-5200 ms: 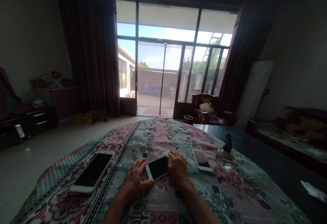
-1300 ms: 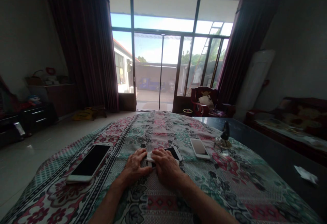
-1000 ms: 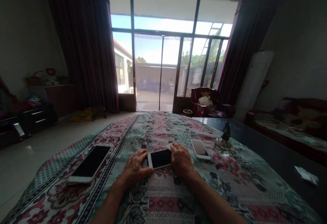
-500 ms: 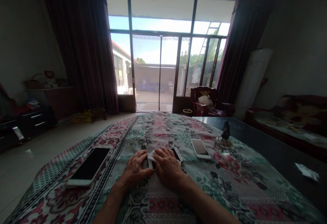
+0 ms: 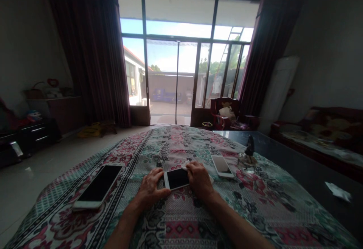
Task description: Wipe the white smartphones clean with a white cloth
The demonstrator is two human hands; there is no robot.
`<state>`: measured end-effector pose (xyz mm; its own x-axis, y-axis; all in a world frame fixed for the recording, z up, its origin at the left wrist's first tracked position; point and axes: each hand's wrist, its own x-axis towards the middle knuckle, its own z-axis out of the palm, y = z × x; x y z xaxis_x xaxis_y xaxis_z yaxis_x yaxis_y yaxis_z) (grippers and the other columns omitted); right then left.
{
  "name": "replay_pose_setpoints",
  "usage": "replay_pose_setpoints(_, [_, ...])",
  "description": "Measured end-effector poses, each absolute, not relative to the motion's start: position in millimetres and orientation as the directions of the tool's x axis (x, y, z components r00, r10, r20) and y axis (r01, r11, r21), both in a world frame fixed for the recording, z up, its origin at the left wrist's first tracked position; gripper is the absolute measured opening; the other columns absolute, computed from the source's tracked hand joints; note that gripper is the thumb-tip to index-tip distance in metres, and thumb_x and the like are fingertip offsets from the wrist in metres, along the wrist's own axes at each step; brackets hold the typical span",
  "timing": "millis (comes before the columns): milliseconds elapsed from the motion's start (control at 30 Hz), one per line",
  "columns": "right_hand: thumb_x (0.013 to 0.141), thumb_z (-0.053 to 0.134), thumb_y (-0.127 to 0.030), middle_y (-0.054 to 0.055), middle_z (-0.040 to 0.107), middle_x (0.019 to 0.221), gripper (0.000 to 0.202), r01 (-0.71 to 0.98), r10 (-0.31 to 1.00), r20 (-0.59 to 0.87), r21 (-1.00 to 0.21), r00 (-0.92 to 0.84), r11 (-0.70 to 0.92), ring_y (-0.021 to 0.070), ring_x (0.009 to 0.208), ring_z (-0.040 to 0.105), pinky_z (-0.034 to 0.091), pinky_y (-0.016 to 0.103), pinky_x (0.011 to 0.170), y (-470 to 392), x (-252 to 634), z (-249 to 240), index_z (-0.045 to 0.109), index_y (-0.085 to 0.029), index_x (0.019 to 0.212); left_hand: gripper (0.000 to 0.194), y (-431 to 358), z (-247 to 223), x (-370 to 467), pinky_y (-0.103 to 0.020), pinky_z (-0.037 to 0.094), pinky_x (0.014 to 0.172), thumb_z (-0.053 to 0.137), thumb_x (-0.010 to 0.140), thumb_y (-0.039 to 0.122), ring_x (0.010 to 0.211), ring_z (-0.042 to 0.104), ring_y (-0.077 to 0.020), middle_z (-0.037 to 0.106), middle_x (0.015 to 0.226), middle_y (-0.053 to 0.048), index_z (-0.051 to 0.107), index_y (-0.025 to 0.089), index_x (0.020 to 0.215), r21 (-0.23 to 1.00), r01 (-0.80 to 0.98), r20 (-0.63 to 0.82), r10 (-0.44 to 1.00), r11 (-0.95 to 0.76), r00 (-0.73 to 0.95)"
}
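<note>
A white smartphone (image 5: 176,178) with a dark screen lies face up on the patterned tablecloth in front of me. My left hand (image 5: 151,185) grips its left end between thumb and fingers. Over the right end rests my right hand (image 5: 200,179), its fingers closed on a white wipe (image 5: 185,165), most of which is hidden under the hand. Further right lies a second white phone (image 5: 222,165), flat on the cloth. A larger white phone (image 5: 98,187) with a black screen is to the left of my left hand.
The floral tablecloth (image 5: 170,147) covers the surface before me. A small dark figurine on a clear base (image 5: 248,154) stands at the right, and a crumpled white packet (image 5: 338,191) lies on the dark tabletop (image 5: 309,169). Beyond are an armchair (image 5: 225,112) and glass doors.
My right hand has slid right along the phone with the wipe, uncovering the middle of the dark screen. My left hand stays at the left end.
</note>
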<state>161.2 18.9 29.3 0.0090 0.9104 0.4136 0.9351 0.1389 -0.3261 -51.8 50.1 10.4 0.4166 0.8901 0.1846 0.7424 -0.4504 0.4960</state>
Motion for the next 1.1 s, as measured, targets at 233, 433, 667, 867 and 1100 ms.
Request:
replay_pose_setpoints(233, [0.088,0.046,-0.019,0.004,0.057,0.130,0.037,0.856,0.856,0.387,-0.247,-0.342,0.454,0.0191,0.122,0.046,0.030,0.031,0.106,1,116,22,0.059,-0.022,0.122,0.057,52,5,-52,-0.038,0.030,0.110,0.066,0.069,0.038,0.133,0.041,-0.0261,0.051,0.140,-0.011,0.060,0.018,0.122,0.516,0.719,0.223,0.883,-0.466,0.412])
replay_pose_setpoints(433, [0.087,0.044,-0.018,0.005,0.062,0.123,0.031,0.882,0.890,0.373,-0.282,-0.262,0.378,0.0191,0.117,0.051,0.030,0.032,0.106,5,126,21,0.067,-0.022,0.108,0.057,50,8,-51,-0.040,0.030,0.110,0.068,0.065,0.038,0.134,0.039,-0.0277,0.051,0.141,-0.009,0.062,0.022,0.119,0.529,0.724,0.200,0.895,-0.442,0.399])
replay_pose_setpoints(667, [0.089,0.040,-0.020,0.011,0.059,0.126,0.032,0.970,0.930,0.364,-0.239,0.053,0.038,0.0249,0.117,0.049,0.032,0.037,0.102,20,160,23,0.066,-0.017,0.108,0.061,51,9,-51,-0.040,0.028,0.111,0.066,0.067,0.042,0.136,0.036,-0.0278,0.047,0.144,-0.010,0.060,0.020,0.123,0.516,0.744,0.165,0.901,-0.425,0.401])
replay_pose_setpoints(867, [0.081,0.048,-0.016,0.003,0.063,0.117,0.027,0.882,0.884,0.372,-0.262,-0.282,0.392,0.0195,0.108,0.051,0.036,0.030,0.096,-8,129,26,0.067,-0.023,0.098,0.060,52,5,-51,-0.039,0.029,0.111,0.066,0.067,0.042,0.135,0.038,-0.0272,0.048,0.143,-0.011,0.060,0.019,0.122,0.499,0.748,0.186,0.898,-0.437,0.400])
replay_pose_setpoints(1100, [0.079,0.049,-0.014,0.004,0.066,0.106,0.023,0.912,0.908,0.355,-0.253,-0.222,0.323,0.0199,0.101,0.053,0.038,0.030,0.092,-6,140,29,0.070,-0.021,0.086,0.058,50,10,-52,-0.039,0.029,0.110,0.066,0.067,0.041,0.135,0.038,-0.0276,0.049,0.142,-0.010,0.061,0.019,0.121,0.508,0.737,0.187,0.892,-0.446,0.412])
